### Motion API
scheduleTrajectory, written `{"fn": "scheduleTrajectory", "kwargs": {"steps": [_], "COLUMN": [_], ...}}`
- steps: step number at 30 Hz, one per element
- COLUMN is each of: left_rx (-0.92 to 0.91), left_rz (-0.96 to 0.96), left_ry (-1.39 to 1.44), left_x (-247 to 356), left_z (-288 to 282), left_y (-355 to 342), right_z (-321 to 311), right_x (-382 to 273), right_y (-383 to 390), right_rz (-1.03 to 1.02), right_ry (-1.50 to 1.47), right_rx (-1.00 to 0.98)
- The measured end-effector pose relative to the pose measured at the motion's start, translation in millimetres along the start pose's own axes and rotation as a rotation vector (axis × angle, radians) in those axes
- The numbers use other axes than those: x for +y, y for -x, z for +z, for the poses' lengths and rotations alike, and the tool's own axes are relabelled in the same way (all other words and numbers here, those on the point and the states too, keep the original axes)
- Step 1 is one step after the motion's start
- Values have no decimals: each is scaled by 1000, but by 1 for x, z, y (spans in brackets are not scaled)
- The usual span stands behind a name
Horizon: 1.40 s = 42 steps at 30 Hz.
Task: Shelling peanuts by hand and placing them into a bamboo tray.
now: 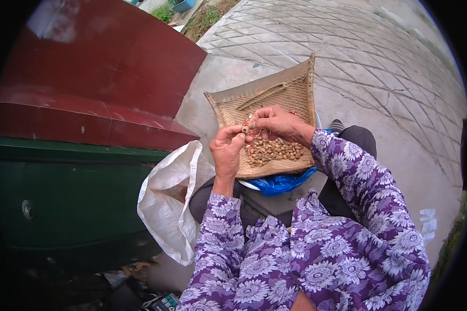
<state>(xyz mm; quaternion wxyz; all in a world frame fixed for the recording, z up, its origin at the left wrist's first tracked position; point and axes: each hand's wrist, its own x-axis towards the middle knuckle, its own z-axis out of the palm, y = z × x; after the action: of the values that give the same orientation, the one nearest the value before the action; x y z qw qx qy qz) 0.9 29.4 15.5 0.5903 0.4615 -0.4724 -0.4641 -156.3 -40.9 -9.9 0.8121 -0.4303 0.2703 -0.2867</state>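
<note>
I judged plenty left: my left hand (227, 151) pinched one small nut (245, 129), my right hand's (279, 124) hold I couldn't tell, while many brown nuts (276, 151) lay at four o'clock on the woven tray (228, 111), few reddish pieces (246, 122) at twelve.

Purple long-sleeved top (324, 249) is worn, printed with large whitish flowers (319, 276); dark trousers (360, 139) are worn; striped footwear (337, 126) is glimpsed.

The piece (245, 129) between the fingers (230, 132) is too small to identify.
</note>
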Motion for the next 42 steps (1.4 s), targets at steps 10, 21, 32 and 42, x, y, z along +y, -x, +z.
{"fn": "scheduleTrajectory", "kwargs": {"steps": [10, 21, 32, 42], "left_rx": [39, 111, -31, 66], "left_rz": [11, -125, -215, -160], "left_ry": [14, -48, -192, -40], "left_x": [-8, -10, -6, -10], "left_z": [-7, 8, 4, 12], "left_y": [-1, -4, -12, -19], "right_z": [4, -4, -8, 2], "right_x": [-2, 4, 4, 1], "right_y": [1, -12, -13, -14], "right_rz": [-179, -366, -511, -652], "right_ry": [247, 577, 880, 846], "right_rx": [-81, 45, 14, 228]}}
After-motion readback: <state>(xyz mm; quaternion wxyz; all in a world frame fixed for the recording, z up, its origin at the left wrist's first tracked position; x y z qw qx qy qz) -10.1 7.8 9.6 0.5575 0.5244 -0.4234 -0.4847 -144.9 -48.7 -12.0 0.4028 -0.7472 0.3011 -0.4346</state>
